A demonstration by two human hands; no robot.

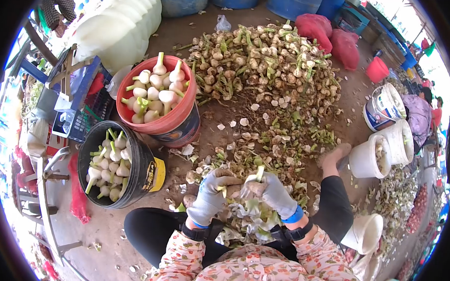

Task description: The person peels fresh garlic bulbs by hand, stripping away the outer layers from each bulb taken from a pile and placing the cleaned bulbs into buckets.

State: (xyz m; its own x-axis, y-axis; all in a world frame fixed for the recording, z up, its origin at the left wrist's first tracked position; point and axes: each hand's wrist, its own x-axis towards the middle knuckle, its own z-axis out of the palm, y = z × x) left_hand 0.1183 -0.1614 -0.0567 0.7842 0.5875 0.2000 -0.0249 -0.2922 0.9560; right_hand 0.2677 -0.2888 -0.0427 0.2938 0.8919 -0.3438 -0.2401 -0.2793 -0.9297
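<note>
Both my hands wear grey gloves and meet above a heap of peelings [247,218] between my legs. My right hand [274,192] holds a garlic bulb [254,188] with its pale cut stem pointing up. Just left of it, my left hand [213,192] has its fingers bent round a small yellowish piece of stem or peel, close to the bulb. Cleaned white bulbs fill the red bucket [158,124] and the black bucket [139,179] on the left. A big pile of unpeeled garlic [267,62] lies ahead.
Trimmings [284,152] cover the floor before me. White buckets [365,163] and a tipped white bucket [364,233] stand at the right, near a bare foot [333,156]. Red sacks [344,48] and blue barrels [294,4] are behind the pile. A metal frame [47,198] stands left.
</note>
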